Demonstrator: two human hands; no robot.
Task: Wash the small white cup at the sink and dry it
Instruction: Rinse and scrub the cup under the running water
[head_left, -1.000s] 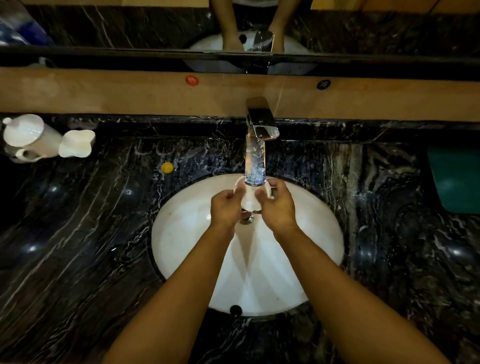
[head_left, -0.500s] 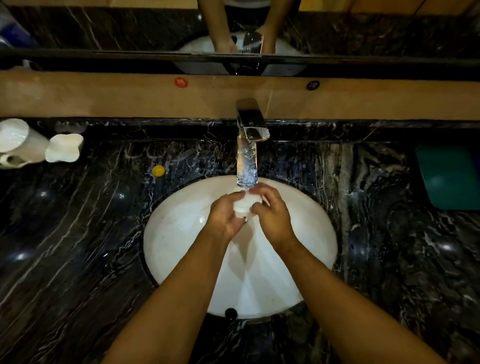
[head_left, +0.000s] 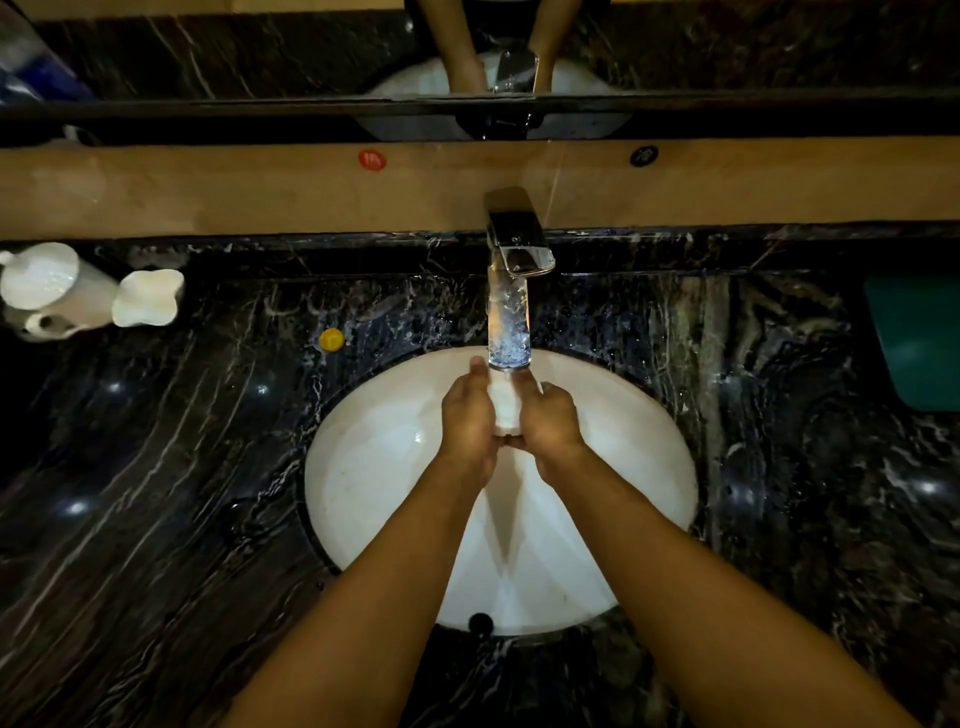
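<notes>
A: What's changed?

B: My left hand (head_left: 469, 422) and right hand (head_left: 549, 420) have closed in from a half second back, both now wrapped round the small white ceramic cup (head_left: 506, 406), clamping it between the palms

A: Where's the cup?

B: Directly under the stream from the chrome tap (head_left: 517, 244), above the white oval sink basin (head_left: 363, 483). I judge rinsing continues; drying isn't started

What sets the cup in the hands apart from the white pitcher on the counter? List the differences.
The small white cup is held over the sink between the left hand and right hand; the white pitcher stands untouched on the counter at far left.
The cup sits under the running water; the pitcher is well away from it.
The cup looks smaller than the pitcher.
Both are white.
</notes>
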